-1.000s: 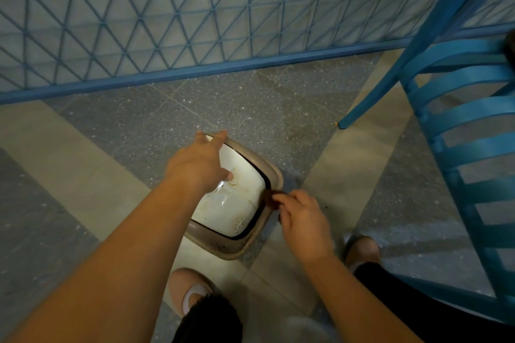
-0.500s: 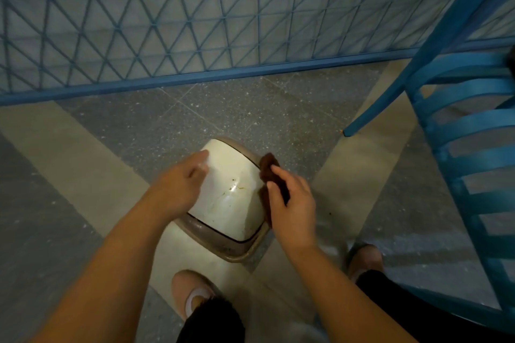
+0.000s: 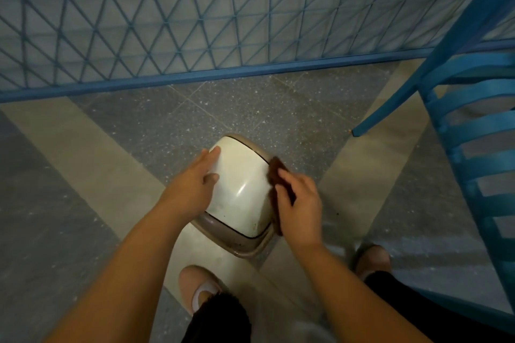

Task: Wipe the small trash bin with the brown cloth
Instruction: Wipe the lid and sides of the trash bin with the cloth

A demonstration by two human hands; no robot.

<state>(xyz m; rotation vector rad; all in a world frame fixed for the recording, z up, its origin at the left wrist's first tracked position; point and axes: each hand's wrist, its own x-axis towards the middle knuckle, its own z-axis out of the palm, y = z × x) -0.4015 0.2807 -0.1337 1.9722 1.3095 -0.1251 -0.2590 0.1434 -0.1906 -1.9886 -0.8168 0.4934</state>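
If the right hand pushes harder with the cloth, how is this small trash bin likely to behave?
The small trash bin looks like light plastic, so it would probably slide or tip on the smooth tiled floor. The left hand braces its far side, likely for that reason. Its glossy cream lid looks slippery. The brown cloth under the right hand looks soft.

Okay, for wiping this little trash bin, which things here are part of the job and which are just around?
Part of the job:
- small trash bin, cream swing lid, brown rim
- brown cloth, pressed to the bin's right side
- right hand, holding the cloth
- left hand, steadying the lid

Just around:
- blue chair
- blue lattice fence
- tiled floor
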